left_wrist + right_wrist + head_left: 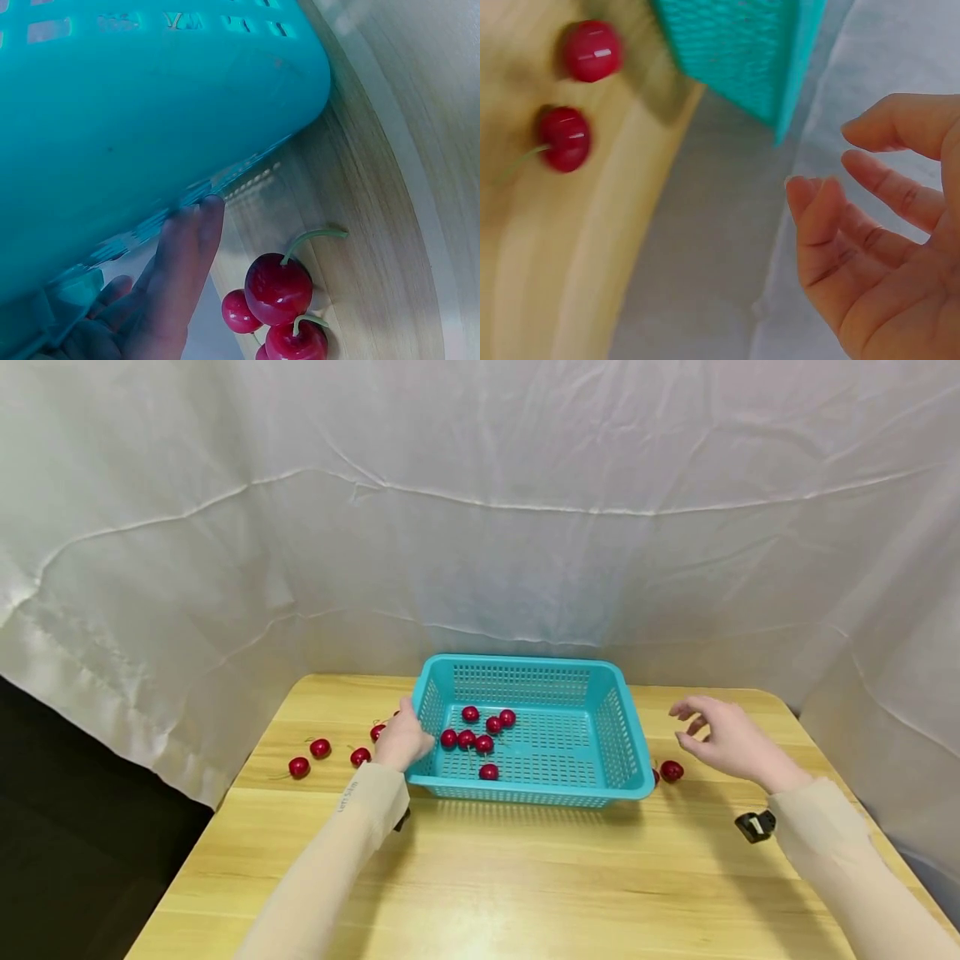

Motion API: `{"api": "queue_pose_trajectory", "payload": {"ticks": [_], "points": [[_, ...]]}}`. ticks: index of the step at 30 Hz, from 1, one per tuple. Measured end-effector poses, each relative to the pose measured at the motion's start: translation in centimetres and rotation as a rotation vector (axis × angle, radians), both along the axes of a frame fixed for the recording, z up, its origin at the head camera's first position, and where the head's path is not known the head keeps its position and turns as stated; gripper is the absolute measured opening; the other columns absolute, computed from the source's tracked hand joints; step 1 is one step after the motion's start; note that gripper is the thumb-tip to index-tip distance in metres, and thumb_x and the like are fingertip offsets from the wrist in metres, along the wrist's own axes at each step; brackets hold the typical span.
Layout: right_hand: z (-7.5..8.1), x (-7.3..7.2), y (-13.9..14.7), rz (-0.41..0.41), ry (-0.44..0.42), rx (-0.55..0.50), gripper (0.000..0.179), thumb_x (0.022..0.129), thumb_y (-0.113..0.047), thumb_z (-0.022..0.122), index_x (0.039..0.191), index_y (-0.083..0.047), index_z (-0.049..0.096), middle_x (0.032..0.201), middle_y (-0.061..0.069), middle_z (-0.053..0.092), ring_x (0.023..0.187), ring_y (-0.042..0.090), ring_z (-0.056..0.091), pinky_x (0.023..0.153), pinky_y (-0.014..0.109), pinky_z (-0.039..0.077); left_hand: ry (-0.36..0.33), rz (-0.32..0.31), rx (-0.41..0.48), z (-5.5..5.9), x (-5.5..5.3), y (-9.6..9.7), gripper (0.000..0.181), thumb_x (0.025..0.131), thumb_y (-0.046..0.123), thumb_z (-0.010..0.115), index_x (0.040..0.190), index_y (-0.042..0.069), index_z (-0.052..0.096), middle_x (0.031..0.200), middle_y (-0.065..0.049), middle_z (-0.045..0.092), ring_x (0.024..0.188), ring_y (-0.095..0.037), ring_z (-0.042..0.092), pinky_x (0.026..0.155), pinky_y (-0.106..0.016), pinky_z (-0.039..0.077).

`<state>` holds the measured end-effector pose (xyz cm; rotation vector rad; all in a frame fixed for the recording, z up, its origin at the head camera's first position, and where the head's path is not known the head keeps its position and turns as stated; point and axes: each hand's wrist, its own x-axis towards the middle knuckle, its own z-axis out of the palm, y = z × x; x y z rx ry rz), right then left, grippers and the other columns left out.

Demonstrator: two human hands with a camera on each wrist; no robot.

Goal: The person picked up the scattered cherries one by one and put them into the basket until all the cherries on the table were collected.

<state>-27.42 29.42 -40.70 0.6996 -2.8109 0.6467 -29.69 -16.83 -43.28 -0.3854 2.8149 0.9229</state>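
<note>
A turquoise plastic basket (pixel 525 789) stands on the wooden table with several red cherries (pixel 467 739) inside, mostly toward its left half. My left hand (pixel 403 739) is at the basket's left side; in the left wrist view its fingers (pixel 196 240) reach out beneath the rim, tips right at the side wall. Close beside that hand lie loose cherries (pixel 279 289) with green stems. My right hand (pixel 723 739) hovers right of the basket, fingers loosely bent and nothing between them. Two cherries (pixel 592 51) lie near it on the table, one partly hidden by the basket in the head view.
More cherries (pixel 299 767) are scattered on the table (pixel 525 877) to the left. A pale cloth curtain (pixel 525 568) hangs close behind the table's back edge and along the right side. A dark area (pixel 67 827) lies beyond the left edge.
</note>
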Motion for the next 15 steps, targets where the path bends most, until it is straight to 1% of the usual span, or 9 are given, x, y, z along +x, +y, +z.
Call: {"api": "queue_pose_trajectory", "payload": {"ticks": [5,8,11,15], "points": [[-2.4,0.3,1.4,-0.025,0.014,0.017,0.036,0.084,-0.002,0.071,0.119,0.002,0.062,0.114,0.026,0.063,0.084,0.028,0.066,0.055,0.021,0.050,-0.010,0.000,0.020,0.0,0.0,0.1,0.082,0.087,0.010,0.067,0.152,0.011,0.018,0.140,-0.023,0.053,0.112,-0.040,0.060,0.094,-0.061,0.055],[-3.6,0.4,2.1,-0.036,-0.015,0.029,0.041,0.083,-0.002,0.071,0.122,0.003,0.061,0.117,0.029,0.060,0.086,0.030,0.065,0.055,0.022,0.050,-0.013,0.001,0.019,0.0,-0.1,0.1,0.084,0.087,0.010,0.067,0.153,0.011,0.016,0.141,-0.023,0.052,0.112,-0.040,0.059,0.093,-0.061,0.056],[-4.7,0.4,2.5,-0.030,-0.053,0.047,0.045,0.083,-0.002,0.071,0.125,0.004,0.059,0.119,0.032,0.060,0.089,0.033,0.065,0.058,0.024,0.052,-0.019,0.004,0.014,0.0,-0.1,0.1,0.084,0.087,0.010,0.067,0.153,0.011,0.016,0.141,-0.023,0.051,0.111,-0.040,0.059,0.093,-0.060,0.056],[-5.9,0.4,2.4,-0.019,-0.089,0.048,0.047,0.082,-0.002,0.071,0.127,0.005,0.059,0.122,0.033,0.058,0.092,0.037,0.066,0.061,0.027,0.055,-0.026,0.010,0.018,0.0,-0.1,0.1,0.082,0.088,0.011,0.067,0.152,0.012,0.017,0.141,-0.022,0.051,0.113,-0.040,0.058,0.095,-0.059,0.055]]}}
